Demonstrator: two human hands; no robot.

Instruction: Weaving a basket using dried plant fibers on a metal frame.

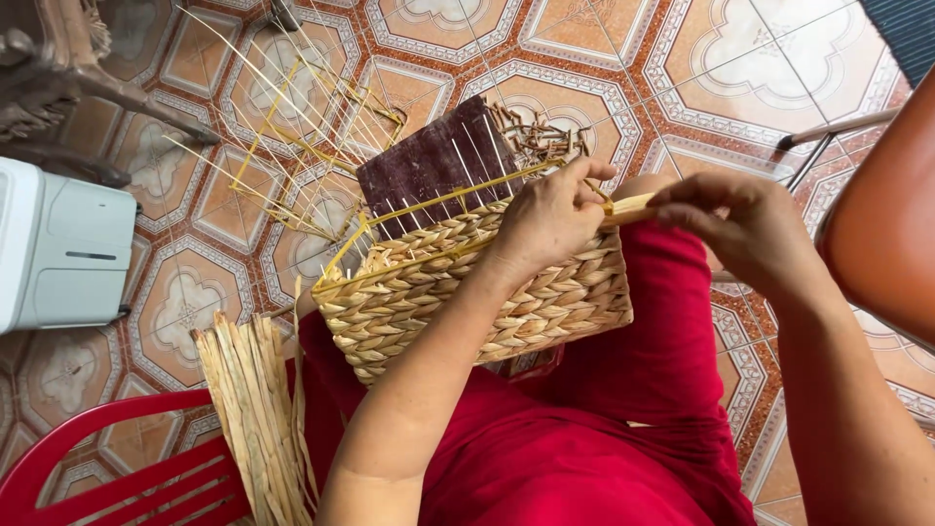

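Note:
A half-woven straw basket (429, 292) rests on my lap over red trousers, its yellow wire frame showing along the top edge. A dark purple block (429, 161) sits inside it, with thin pale spokes fanning out past it. My left hand (550, 219) grips the basket's upper rim at the right corner. My right hand (745, 224) pinches a flat pale straw strand (628, 206) that runs to the same corner, right beside my left fingers.
A bundle of dried straw strips (253, 409) lies across a red plastic stool (107, 468) at lower left. A white boxy appliance (58, 244) stands left. Wooden furniture legs (107, 88) are at top left, an orange chair (881, 224) at right. Patterned floor tiles surround me.

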